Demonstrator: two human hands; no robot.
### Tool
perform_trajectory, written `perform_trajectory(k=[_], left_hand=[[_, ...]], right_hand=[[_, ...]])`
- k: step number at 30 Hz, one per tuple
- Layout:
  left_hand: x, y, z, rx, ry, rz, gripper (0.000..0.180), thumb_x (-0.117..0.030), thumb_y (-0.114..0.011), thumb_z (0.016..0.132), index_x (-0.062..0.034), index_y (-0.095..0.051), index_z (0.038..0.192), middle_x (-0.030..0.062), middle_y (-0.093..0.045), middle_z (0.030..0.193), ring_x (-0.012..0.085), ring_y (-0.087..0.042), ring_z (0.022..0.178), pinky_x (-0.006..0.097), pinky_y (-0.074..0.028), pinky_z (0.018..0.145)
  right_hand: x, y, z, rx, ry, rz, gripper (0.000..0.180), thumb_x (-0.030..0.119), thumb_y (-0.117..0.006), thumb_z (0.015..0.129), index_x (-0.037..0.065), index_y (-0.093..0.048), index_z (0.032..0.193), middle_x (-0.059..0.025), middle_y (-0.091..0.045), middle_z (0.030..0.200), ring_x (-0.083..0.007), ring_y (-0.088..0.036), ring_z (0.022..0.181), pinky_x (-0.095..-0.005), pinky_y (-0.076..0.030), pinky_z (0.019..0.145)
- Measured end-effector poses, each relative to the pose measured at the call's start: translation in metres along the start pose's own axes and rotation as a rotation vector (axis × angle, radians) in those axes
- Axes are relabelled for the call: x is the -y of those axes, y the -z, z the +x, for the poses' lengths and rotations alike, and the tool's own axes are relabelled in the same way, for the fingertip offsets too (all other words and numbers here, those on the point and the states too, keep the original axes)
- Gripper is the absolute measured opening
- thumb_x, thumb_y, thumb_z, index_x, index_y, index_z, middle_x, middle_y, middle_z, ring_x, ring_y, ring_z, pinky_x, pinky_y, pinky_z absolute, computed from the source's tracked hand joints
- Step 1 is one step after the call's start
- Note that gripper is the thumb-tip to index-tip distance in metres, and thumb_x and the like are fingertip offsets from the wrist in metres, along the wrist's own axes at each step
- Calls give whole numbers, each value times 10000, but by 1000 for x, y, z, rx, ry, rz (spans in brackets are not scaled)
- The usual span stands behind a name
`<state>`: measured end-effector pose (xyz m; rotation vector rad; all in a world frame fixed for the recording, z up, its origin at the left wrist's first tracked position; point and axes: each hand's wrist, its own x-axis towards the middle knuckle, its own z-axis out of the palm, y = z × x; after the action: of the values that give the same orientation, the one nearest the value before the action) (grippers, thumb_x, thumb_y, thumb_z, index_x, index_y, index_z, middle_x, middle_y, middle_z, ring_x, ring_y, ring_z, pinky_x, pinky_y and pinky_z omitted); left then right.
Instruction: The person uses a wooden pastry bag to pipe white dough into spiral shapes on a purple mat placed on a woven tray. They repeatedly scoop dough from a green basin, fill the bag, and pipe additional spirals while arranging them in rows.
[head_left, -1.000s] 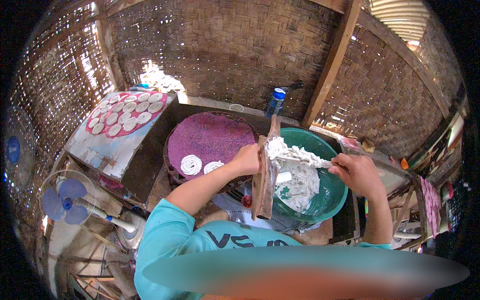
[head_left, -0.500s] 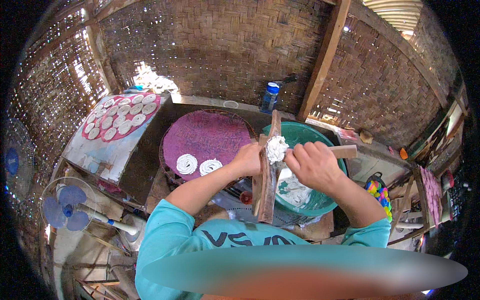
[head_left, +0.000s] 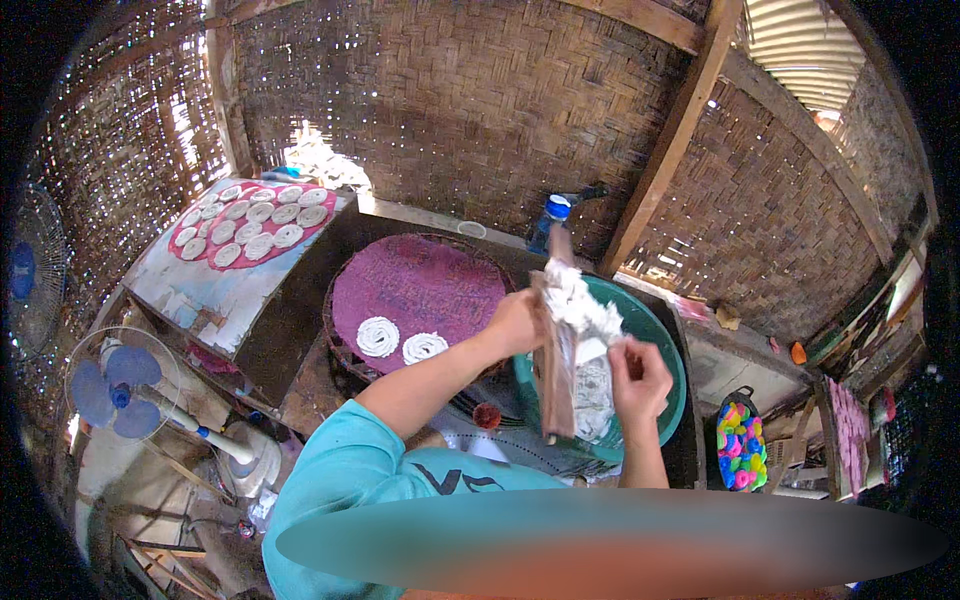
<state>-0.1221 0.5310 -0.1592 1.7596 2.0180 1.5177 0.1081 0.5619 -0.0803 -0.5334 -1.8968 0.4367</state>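
My left hand grips the top of an upright wooden press that stands at the near edge of a green basin. White dough is heaped on the press's top. My right hand is closed on the white dough-covered cloth hanging beside the press, over the basin. Left of my hands lies a round tray covered with purple cloth. Two white coiled dough rounds sit on its near part.
A second purple tray with several white coils rests on a board at the far left. A blue-capped bottle stands behind the basin. A blue fan is at the lower left, a bag of coloured bits at the right. Woven bamboo walls surround.
My right hand swung in from the far right, over the press top, then dropped to the cloth beside the press. The stretched dough now sits heaped on the press. My left hand stayed put.
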Motion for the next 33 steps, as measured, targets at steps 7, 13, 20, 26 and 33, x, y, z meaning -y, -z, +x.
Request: perform_trajectory(k=[7, 13, 20, 26, 33], left_hand=[[-23, 7, 5, 0, 110, -245, 446, -311, -687, 683, -67, -567, 1035, 179, -629, 961, 363, -588, 924, 407, -479, 782], [-2, 7, 10, 140, 40, 88, 386, -338, -594, 749, -26, -618, 975, 203, -637, 929, 371, -598, 897, 406, -480, 762], [33, -11, 5, 129, 278, -403, 281, -295, -611, 798, -82, -617, 980, 89, -631, 937, 208, -615, 859, 339, -487, 752], [12, -19, 1, 258, 19, 143, 447, -428, -707, 682, -143, -626, 1017, 79, -639, 999, 258, -610, 905, 364, -478, 801], [28, -16, 2, 156, 359, -645, 282, -239, -582, 815, -36, -622, 1008, 106, -656, 915, 216, -629, 860, 354, -501, 738]], right_hand=[[-21, 20, 6, -148, 95, -211, 187, 106, -754, 676, 28, -630, 793, -83, -606, 640, -178, -589, 527, -273, -462, 500], [-4, 1, 5, -73, 359, -223, 215, 97, -747, 665, 60, -585, 803, -61, -605, 643, -197, -586, 530, -291, -453, 500], [-20, 11, -13, 134, -60, 96, 209, 125, -773, 668, 32, -627, 784, -72, -627, 673, -130, -582, 570, -258, -462, 537], [-14, -6, 8, -77, 213, -217, 185, 97, -749, 695, 12, -605, 774, -48, -518, 563, -106, -467, 458, -227, -373, 442], [-13, 13, -18, 81, 108, 23, 209, 105, -763, 668, 25, -609, 783, -58, -611, 639, -127, -572, 516, -261, -456, 493]])
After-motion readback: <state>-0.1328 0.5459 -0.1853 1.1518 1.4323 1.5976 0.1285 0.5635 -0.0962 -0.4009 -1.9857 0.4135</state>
